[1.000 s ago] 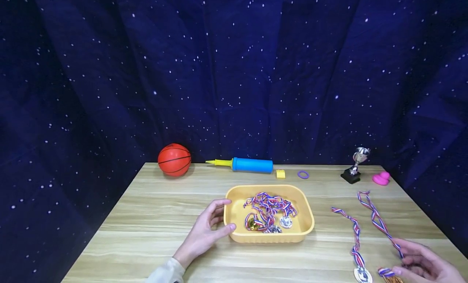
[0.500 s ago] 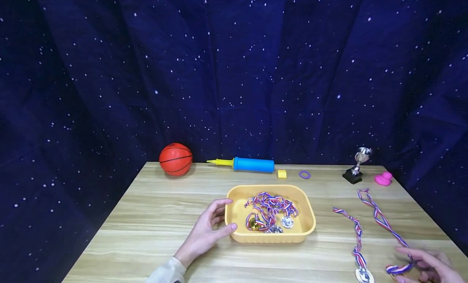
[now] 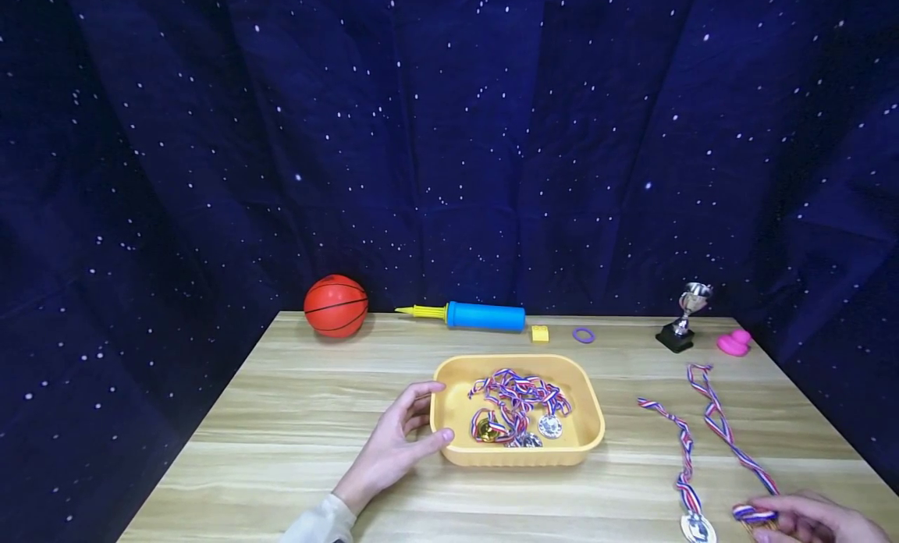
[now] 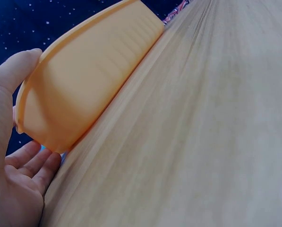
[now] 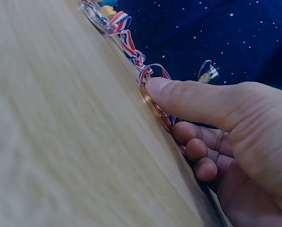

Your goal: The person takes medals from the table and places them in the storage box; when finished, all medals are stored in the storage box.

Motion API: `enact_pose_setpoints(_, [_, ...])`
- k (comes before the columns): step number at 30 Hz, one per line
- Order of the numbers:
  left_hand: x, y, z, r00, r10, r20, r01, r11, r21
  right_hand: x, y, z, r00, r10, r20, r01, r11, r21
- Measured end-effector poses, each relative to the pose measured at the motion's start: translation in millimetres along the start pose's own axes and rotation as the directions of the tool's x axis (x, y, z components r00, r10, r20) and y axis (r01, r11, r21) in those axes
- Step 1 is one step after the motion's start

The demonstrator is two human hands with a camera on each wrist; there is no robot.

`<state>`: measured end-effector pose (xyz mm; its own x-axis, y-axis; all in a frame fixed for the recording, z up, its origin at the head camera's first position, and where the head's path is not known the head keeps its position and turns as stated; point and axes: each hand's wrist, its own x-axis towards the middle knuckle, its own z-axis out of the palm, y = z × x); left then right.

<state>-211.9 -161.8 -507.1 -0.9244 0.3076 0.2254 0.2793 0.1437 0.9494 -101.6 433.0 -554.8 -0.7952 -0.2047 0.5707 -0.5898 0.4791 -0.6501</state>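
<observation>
No text, number or brand is legible; the silver medal point(image 3: 698, 528) on the desk point(image 3: 281, 402), toward its right edge, is embossed too finely to read.

Medals point(image 3: 550, 426) lie in the tray point(image 3: 516, 457), pump point(image 3: 486, 317) behind.

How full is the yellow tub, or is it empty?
Partly full: medals and striped ribbons lie inside the tub, but they don't fill it.

A wood-grained table point(image 3: 232, 449) backed by a starry curtain point(image 3: 449, 137)

Behind the table, the dark blue curtain, flecked with white, is hung in soft folds and is seen past the table's left and right edges too. The table's pale top is brightly lit; the curtain is left darker.
</observation>
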Motion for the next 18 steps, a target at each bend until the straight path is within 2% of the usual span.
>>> enact_pose_setpoints(1, [0.0,0.2,0.0,1.0,0.0,0.0,0.0,1.0,0.001,0,0,0,1.0,-0.006,0.016,0.005,0.999,0.034])
enact_pose_setpoints(2, [0.1,0.4,0.0,1.0,0.001,0.001,-0.001,1.0,0.001,3,5,-4,0.995,-0.057,0.082,0.046,0.99,0.135])
enact_pose_setpoints(3, [0.1,0.6,0.0,1.0,0.0,0.001,0.0,1.0,0.001,5,11,-8,0.983,-0.107,0.148,0.079,0.979,0.188])
enact_pose_setpoints(4, [0.1,0.7,-0.1,1.0,0.0,0.001,0.0,1.0,0.002,8,18,-13,0.96,-0.154,0.232,0.086,0.957,0.278])
enact_pose_setpoints(6, [0.1,1.0,-0.2,1.0,-0.002,0.0,0.002,1.0,0.005,15,32,-23,0.897,-0.237,0.374,0.083,0.92,0.382])
enact_pose_setpoints(7, [0.1,1.1,-0.2,1.0,-0.001,-0.001,0.001,1.0,0.006,17,38,-28,0.863,-0.267,0.429,0.08,0.91,0.406])
enact_pose_setpoints(8, [0.0,1.1,-0.2,1.0,-0.002,-0.001,0.002,1.0,0.006,19,42,-31,0.841,-0.281,0.461,0.09,0.915,0.394])
enact_pose_setpoints(9, [-0.1,1.2,-0.2,1.0,-0.002,-0.002,0.002,1.0,0.006,18,41,-31,0.85,-0.274,0.451,0.14,0.941,0.308])
enact_pose_setpoints(10, [-0.1,1.3,-0.1,1.0,-0.003,-0.004,0.003,1.0,0.006,18,41,-31,0.856,-0.266,0.443,0.158,0.951,0.266])
enact_pose_setpoints(11, [-0.2,1.3,-0.1,1.0,-0.002,-0.004,0.002,1.0,0.005,15,39,-30,0.874,-0.25,0.417,0.184,0.964,0.194])
enact_pose_setpoints(13, [-0.1,1.5,0.2,1.0,0.001,-0.002,-0.001,1.0,0.002,10,34,-28,0.906,-0.205,0.372,0.178,0.978,0.104])
enact_pose_setpoints(15, [0.0,1.6,0.4,1.0,0.005,0.001,-0.005,1.0,0.0,7,29,-27,0.923,-0.158,0.352,0.136,0.987,0.087])
enact_pose_setpoints(18, [0.0,1.6,0.5,1.0,0.007,0.001,-0.007,1.0,0.003,7,23,-25,0.929,-0.114,0.352,0.069,0.988,0.138])
